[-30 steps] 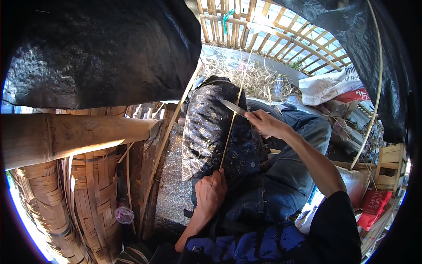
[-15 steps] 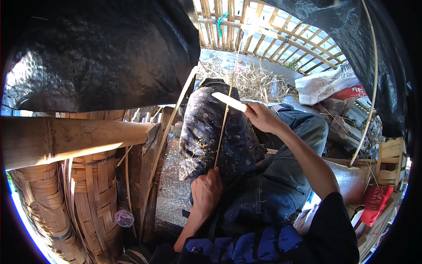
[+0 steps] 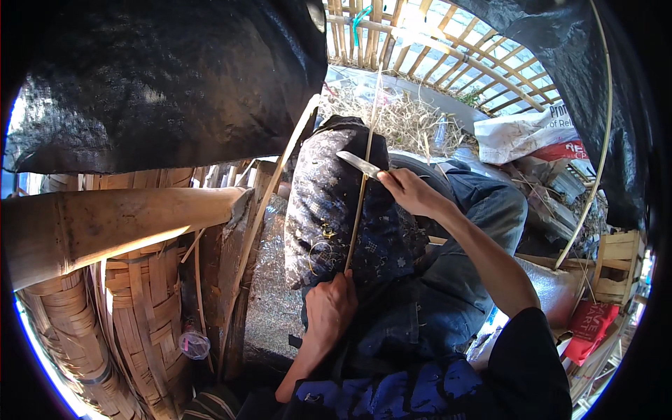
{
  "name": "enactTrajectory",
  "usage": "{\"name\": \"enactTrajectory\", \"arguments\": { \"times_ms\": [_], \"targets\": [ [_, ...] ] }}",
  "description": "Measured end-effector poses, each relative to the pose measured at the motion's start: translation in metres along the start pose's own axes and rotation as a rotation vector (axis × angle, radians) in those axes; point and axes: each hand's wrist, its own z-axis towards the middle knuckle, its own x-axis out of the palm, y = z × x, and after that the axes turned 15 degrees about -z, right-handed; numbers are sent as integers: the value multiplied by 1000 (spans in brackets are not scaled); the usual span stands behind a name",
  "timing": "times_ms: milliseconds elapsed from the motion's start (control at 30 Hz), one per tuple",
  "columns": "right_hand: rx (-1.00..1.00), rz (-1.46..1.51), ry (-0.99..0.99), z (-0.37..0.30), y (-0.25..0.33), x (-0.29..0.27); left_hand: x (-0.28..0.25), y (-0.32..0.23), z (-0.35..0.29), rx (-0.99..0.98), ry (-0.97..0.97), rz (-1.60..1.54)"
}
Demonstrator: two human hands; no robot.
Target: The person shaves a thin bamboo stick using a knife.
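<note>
A thin bamboo strip point(image 3: 359, 213) runs lengthwise over a dark patterned cloth point(image 3: 318, 203) draped on my leg. Its near end is pinched in my left hand point(image 3: 330, 308), which is closed by my lap. Farther up, my right hand point(image 3: 413, 190) grips a knife point(image 3: 358, 164). The blade lies across the strip and points to the left, touching or nearly touching it. A small yellowish curl of shaving point(image 3: 325, 231) rests on the cloth. The knife's handle is mostly hidden inside my right fingers.
A thick bamboo pole point(image 3: 133, 227) juts in from the left, above tall woven baskets point(image 3: 143, 308). Black plastic sheeting point(image 3: 175, 84) hangs at upper left. Straw-like shavings point(image 3: 413, 119) are heaped ahead, before a slatted bamboo screen point(image 3: 434, 42). A red bag point(image 3: 593, 329) lies at right.
The blade has turned from bright glare to dull grey and sits slightly lower on the strip. My left hand keeps its hold on the near end. The whole view has shifted a little.
</note>
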Motion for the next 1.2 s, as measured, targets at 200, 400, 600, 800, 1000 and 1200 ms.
{"name": "enactTrajectory", "arguments": {
  "times_ms": [200, 400, 600, 800, 1000, 1200],
  "targets": [
    [271, 103, 157, -9, 12, -14, 4, 0, -1, -1, 15, 17],
    [287, 160, 387, -19, 3, -18, 6, -1, -2, 22, -5, 37],
    [13, 157, 387, -50, 14, 8, 8, 6, -1, 54, -49, 29],
    [67, 361, 262, -62, 23, -17, 1, 0, 0, 15, -43, 3],
    [-45, 46, -139, -21, 7, -14, -5, -3, 1, -8, -44, 58],
    [23, 27, 33, -29, 14, -2, 0, -3, -1, 32, -25, 44]
  ]
}}
